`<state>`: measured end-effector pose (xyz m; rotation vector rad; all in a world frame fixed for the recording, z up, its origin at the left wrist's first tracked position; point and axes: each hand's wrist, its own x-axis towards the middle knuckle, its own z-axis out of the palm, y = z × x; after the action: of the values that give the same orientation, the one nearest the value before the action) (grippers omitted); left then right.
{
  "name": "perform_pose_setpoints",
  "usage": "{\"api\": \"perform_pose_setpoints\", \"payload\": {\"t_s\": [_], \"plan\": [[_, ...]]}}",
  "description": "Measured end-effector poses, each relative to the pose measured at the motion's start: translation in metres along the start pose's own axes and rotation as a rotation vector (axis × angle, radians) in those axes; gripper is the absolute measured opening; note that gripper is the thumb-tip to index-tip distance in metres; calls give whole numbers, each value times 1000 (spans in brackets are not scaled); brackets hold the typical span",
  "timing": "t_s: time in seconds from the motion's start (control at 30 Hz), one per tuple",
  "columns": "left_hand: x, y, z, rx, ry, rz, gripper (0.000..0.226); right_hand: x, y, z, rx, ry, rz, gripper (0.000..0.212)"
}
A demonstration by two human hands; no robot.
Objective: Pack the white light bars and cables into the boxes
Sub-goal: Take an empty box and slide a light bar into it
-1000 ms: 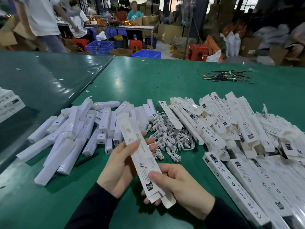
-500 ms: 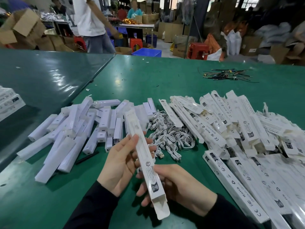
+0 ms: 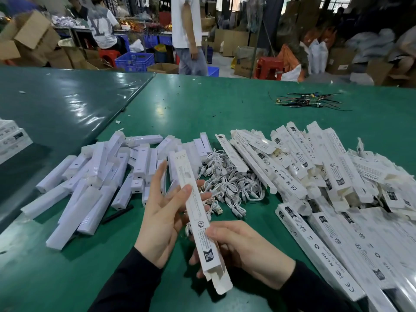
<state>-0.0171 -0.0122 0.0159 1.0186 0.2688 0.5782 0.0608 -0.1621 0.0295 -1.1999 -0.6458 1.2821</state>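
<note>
One long white box (image 3: 198, 212) held over the green table (image 3: 225, 104), its open flap end toward the camera: left hand (image 3: 162, 212) pinches it mid-length between thumb and fingers, index finger extended; right hand (image 3: 243, 251) curls around the lower part, thumb on top. Three heaps on the table: white light bars (image 3: 96, 183) at left, well over twenty; coiled white cables (image 3: 231, 181) in one tangled pile, centre; flat empty boxes (image 3: 326, 176) at right, too many to count
</note>
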Motion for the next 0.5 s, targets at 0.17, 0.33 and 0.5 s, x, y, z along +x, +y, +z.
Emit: {"api": "perform_pose_setpoints", "payload": {"t_s": [0.17, 0.33, 0.5], "plan": [[-1, 4, 1, 70, -38, -42, 55, 3, 1, -5, -50, 22, 4, 36], [-5, 4, 4, 154, -142, -179, 53, 5, 2, -13, -171, 492, -395, 29], [-12, -3, 10, 220, -222, -297, 42, 3, 0, -19, -262, 413, -468, 24]]}}
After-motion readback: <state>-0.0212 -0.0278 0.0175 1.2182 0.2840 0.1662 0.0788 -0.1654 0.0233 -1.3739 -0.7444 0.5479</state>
